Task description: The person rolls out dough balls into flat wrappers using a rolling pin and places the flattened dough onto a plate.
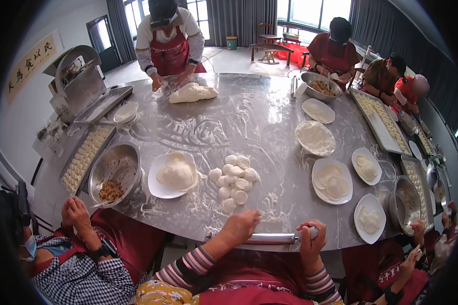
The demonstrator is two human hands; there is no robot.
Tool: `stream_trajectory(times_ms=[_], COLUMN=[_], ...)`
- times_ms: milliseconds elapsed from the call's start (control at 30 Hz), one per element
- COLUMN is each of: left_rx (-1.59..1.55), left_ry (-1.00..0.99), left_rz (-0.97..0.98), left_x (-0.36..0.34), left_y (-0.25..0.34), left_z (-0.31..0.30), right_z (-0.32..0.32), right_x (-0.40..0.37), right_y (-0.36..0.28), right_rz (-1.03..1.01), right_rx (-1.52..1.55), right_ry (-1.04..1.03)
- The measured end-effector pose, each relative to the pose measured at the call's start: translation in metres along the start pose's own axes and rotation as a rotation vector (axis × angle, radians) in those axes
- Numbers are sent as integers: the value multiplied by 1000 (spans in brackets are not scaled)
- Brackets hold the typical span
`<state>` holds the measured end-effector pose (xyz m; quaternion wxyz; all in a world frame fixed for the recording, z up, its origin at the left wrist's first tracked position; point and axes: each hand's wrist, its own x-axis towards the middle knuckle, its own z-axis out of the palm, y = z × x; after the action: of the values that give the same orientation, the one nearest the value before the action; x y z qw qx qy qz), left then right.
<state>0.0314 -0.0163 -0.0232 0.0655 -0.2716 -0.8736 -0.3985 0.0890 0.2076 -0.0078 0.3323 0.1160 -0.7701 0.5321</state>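
My right hand (312,239) is wrapped round the grey handle of a metal rolling pin (269,238), which lies along the near edge of the table. My left hand (239,227) is closed over the pin's left part, fingertips pressed together just beyond the roller. Whatever those fingers hold, if anything, is hidden. Ahead of the left hand sits a cluster of small flattened dough pieces (234,180). A white plate (155,189) of rolled wrappers (178,172) stands to their left, and another stack of wrappers (333,182) lies to the right.
A filling bowl (132,157) and a tray of dumplings (88,151) are on the left. Across the floury metal table (188,132), a person (173,46) works by a large dough lump (193,93). Co-workers sit close on both sides. A flour dish (315,138) lies at right.
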Motion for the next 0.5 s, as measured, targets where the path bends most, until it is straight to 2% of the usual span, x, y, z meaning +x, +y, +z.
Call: stream_trajectory(times_ms=[67,133,267,300,367,400,500], left_rx=[5,-28,-65,-87,-101,-113,-242], left_ry=[-15,-21,-117,-143,-215,-231,-211], left_rz=[-21,-80,-105,-112,-93,-93,-258], left_x=[0,2,16,17,18,19,22], left_y=[3,7,5,4,0,0,1], left_z=[-1,-3,-7,-3,3,5,2], right_z=[1,0,-2,-2,-3,-3,-4], right_x=[1,4,10,6,0,-2,-3], right_y=[3,7,5,5,4,4,4], right_rz=[-2,-102,-104,-77,92,107,162], right_rx=[-11,-135,-106,-128,85,72,77], right_ry=[16,49,15,13,-28,-23,-38])
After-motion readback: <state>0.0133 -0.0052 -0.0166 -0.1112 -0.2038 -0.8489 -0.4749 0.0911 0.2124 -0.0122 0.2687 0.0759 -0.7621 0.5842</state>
